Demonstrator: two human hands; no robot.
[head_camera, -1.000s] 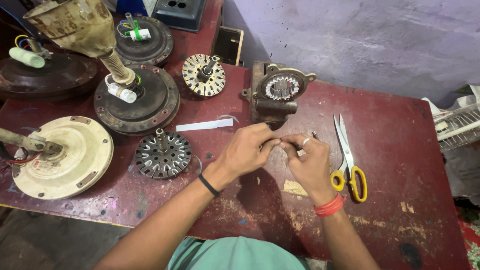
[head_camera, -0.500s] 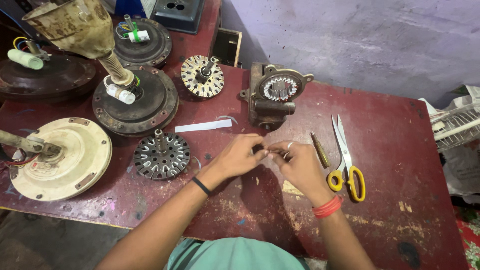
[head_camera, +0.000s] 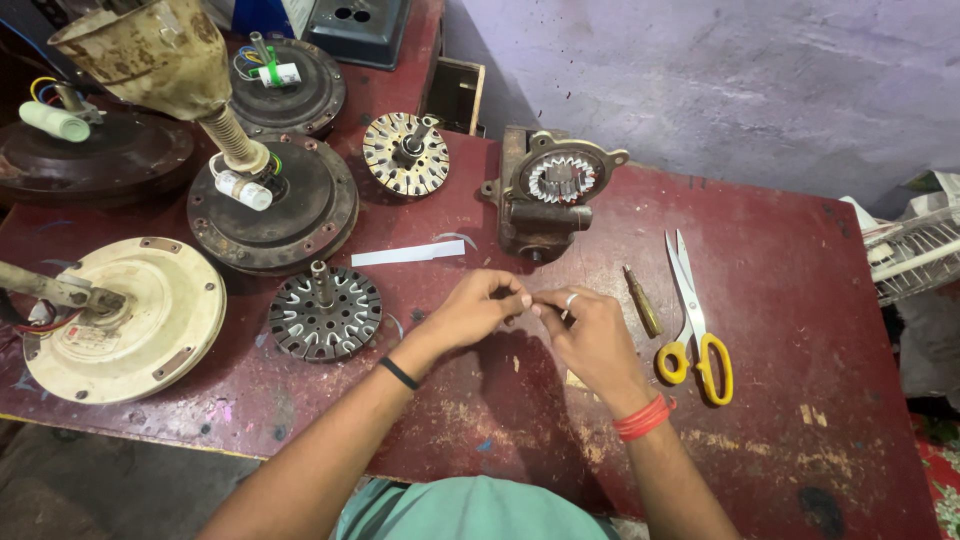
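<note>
My left hand (head_camera: 478, 305) and my right hand (head_camera: 592, 338) meet fingertip to fingertip over the middle of the dark red table (head_camera: 800, 330). Both pinch a small thin piece (head_camera: 530, 297) between thumbs and forefingers; it is too small to tell what it is. A black band is on my left wrist and a red thread on my right. A slotted stator core (head_camera: 325, 312) with a shaft lies just left of my left hand. A short brass-coloured tool (head_camera: 643, 300) and yellow-handled scissors (head_camera: 695, 330) lie right of my right hand.
A white paper strip (head_camera: 405, 254) lies beyond my hands. A geared metal housing (head_camera: 550, 195) and a wound stator (head_camera: 405, 153) stand at the back. Several ceiling-fan motor housings (head_camera: 275, 210) fill the left side, one cream-coloured (head_camera: 125, 320). A wire rack (head_camera: 915, 255) sits at the right edge.
Both hands have drawn left and toward me, away from the scissors, still pinched together. The brass-coloured tool now lies uncovered on the table.
</note>
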